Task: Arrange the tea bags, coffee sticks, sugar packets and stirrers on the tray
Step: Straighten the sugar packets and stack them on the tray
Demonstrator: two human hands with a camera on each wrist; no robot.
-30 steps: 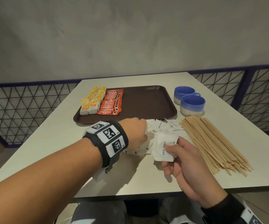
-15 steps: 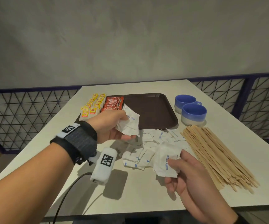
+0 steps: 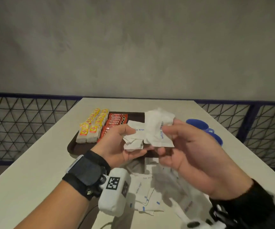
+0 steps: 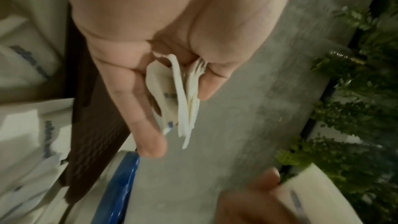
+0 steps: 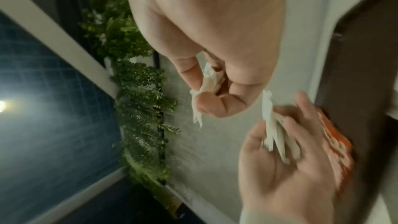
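Observation:
Both hands are raised above the near edge of the brown tray (image 3: 72, 146). My left hand (image 3: 122, 146) grips a small bundle of white sugar packets (image 3: 133, 138), seen edge-on in the left wrist view (image 4: 183, 98). My right hand (image 3: 174, 139) pinches another bundle of sugar packets (image 3: 158, 128) between thumb and fingers, also seen in the right wrist view (image 5: 202, 91). On the tray's left stand rows of yellow tea bags (image 3: 92, 128) and a row of red coffee sticks (image 3: 115, 121). Loose sugar packets (image 3: 146, 195) lie on the table below my hands. The stirrers are hidden.
Two blue cups (image 3: 204, 129) stand right of the tray, partly behind my right hand. The white table (image 3: 34, 171) ends at a dark metal mesh railing (image 3: 18, 129) on both sides, with a grey wall behind.
Both hands have risen from the pile and come together over the tray's near edge, each holding its packets. The view has shifted so the stirrers are out of sight.

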